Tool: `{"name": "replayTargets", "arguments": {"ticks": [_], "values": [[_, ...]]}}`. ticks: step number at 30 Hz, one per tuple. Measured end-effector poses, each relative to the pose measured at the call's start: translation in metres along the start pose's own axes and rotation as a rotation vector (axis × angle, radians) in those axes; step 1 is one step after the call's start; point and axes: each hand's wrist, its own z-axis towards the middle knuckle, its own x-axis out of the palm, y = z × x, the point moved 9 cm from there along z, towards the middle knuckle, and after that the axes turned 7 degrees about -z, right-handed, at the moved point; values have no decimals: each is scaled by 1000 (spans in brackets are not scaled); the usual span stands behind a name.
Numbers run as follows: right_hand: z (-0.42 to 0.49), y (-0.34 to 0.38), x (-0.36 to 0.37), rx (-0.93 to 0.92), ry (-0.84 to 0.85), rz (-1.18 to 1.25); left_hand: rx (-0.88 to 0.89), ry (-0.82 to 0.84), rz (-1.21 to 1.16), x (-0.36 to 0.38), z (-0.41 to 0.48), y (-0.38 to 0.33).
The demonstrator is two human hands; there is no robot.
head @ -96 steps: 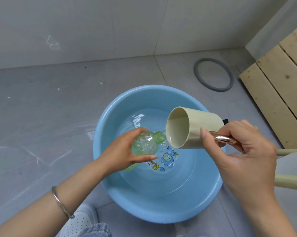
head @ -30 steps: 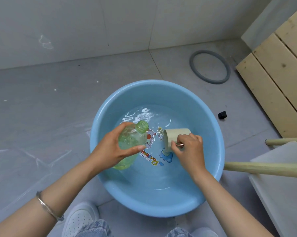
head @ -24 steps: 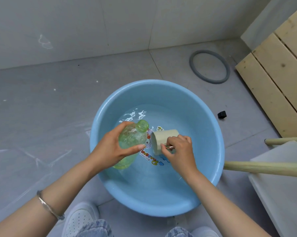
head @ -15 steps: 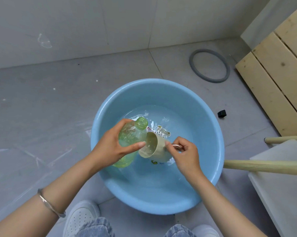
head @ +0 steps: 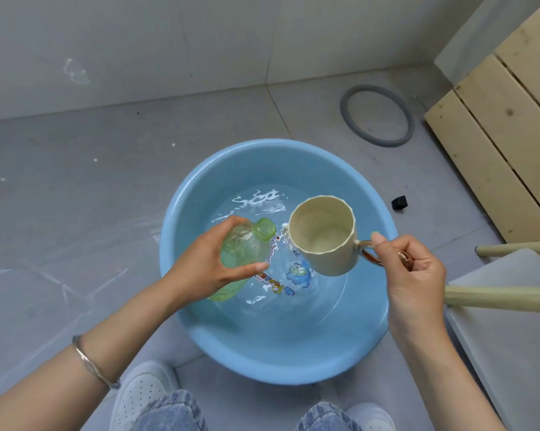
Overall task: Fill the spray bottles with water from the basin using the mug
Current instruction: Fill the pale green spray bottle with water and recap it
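A blue basin (head: 293, 157) with shallow water stands on the grey floor. My left hand (head: 206, 269) grips a clear green bottle (head: 247, 244) over the basin's left half; the bottle is tilted, its open neck pointing up and right, with no spray head on it. My right hand (head: 414, 275) holds a cream mug (head: 324, 237) by its metallic handle, above the water and just right of the bottle's neck. The mug is almost upright with some water inside.
A grey rubber ring (head: 377, 115) lies on the floor behind the basin. A small black cap (head: 399, 203) sits right of the basin. Wooden slats (head: 504, 144) stand at the right, with a pale stool and its wooden rungs (head: 498, 298) at right front. My shoes and knees are below.
My right hand dipped the mug into the basin's water, scooped, and has now lifted it out upright beside the bottle's neck. My left hand kept holding the bottle in place.
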Motion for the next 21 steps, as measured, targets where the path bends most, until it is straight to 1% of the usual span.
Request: {"name": "replayTargets", "arguments": {"ticks": [3, 13, 21], "values": [[1, 12, -4, -12, 14, -14, 0, 22, -7, 5, 1, 1], [-7, 40, -3, -93, 22, -203, 14, 65, 33, 18, -1, 2], [-14, 63, 6, -248, 61, -292, 34, 67, 17, 18, -2, 1]]}}
